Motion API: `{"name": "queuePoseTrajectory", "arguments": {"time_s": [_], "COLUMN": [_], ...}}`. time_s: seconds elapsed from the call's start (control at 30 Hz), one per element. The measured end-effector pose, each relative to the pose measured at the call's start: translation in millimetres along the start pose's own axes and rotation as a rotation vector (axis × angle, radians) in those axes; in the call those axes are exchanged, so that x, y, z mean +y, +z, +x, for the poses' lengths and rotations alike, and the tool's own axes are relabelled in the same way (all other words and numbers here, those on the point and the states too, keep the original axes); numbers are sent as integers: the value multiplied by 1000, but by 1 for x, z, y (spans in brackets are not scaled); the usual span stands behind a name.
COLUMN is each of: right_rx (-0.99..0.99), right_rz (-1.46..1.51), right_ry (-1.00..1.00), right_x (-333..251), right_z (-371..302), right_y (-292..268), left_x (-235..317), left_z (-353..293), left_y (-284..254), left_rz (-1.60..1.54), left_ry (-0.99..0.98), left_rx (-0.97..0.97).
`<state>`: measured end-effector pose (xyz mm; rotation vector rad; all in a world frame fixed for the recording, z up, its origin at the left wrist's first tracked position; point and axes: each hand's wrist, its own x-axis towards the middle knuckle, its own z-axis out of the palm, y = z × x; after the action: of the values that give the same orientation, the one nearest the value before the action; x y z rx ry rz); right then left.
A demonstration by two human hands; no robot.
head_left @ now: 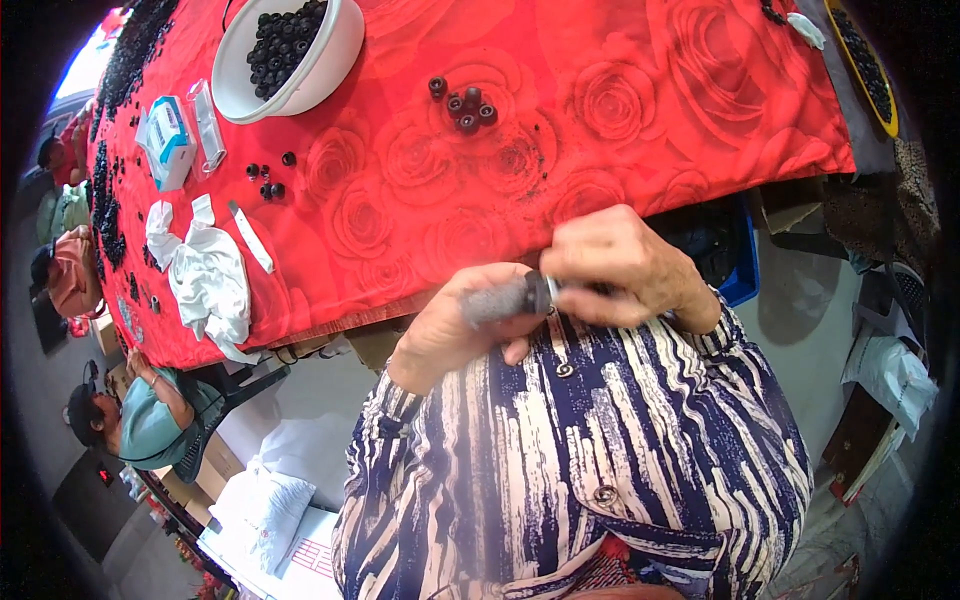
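Both my hands meet close to my body, just off the table's near edge. A small dark round part (541, 291) is pinched at the fingertips of my left hand (430, 335). A grey rough-looking piece (495, 302) lies along that hand's thumb; I cannot tell if it covers the thumb. My right hand (620, 262) is closed and blurred by motion, its fingers against the dark part. Whatever it grips is hidden. On the table ahead sits a cluster of black round parts (470, 108), with dark crumbs beside it.
A white bowl (345, 50) of black parts stands on the red rose-patterned tablecloth (400, 200). Left of it lie a blue-white box (168, 145), white gloves (208, 285) and a flat white strip (251, 238). A co-worker (140, 415) sits at left. A blue crate (742, 255) is below right.
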<state>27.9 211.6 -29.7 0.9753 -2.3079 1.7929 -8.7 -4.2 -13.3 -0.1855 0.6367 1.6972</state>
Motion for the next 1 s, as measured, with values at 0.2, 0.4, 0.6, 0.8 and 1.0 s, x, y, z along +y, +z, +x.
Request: {"name": "queuePoseTrajectory", "arguments": {"time_s": [0.2, 0.4, 0.6, 0.8, 1.0], "right_rx": [91, 241, 144, 105, 91], "right_rz": [38, -67, -29, -6, 31], "right_ry": [82, 145, 151, 148, 145], "right_x": [-8, -9, -5, -5, -1], "right_z": [-4, 6, 8, 7, 4], "right_y": [5, 10, 9, 5, 5], "left_x": [2, 3, 2, 2, 2], "left_z": [-1, 2, 0, -1, 0], "left_y": [0, 5, 4, 7, 7], "left_rz": [-55, -101, -95, -73, -113], "left_ry": [41, 32, 14, 19, -11], "left_rx": [51, 74, 32, 27, 31]}}
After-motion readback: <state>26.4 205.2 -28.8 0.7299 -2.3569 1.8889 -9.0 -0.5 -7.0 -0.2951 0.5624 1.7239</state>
